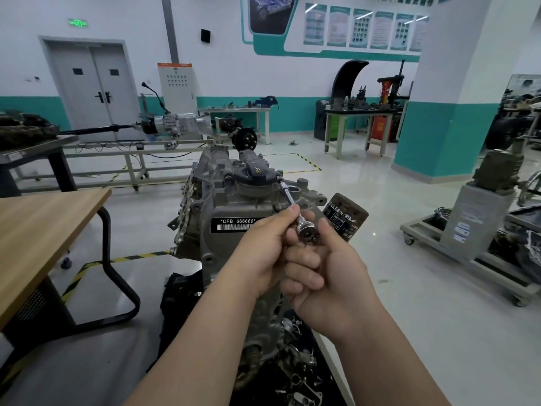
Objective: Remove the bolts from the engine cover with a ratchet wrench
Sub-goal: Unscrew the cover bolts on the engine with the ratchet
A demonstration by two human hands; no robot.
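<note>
- Centre frame: right hand [325, 276] clenches the ratchet wrench [306, 230] handle; left hand [263, 247] pinches its extension [288, 195].
- Long, angled reach: the socket [279, 180] may slip off the bolt, rounding it.

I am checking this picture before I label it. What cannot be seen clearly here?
Head view: the bolt is hidden under the socket of the ratchet wrench.
Head view: the wrench handle is hidden inside the right hand; the left hand covers part of the extension bar.
Head view: print on the oil filter and wall posters is too small and blurred.
</note>
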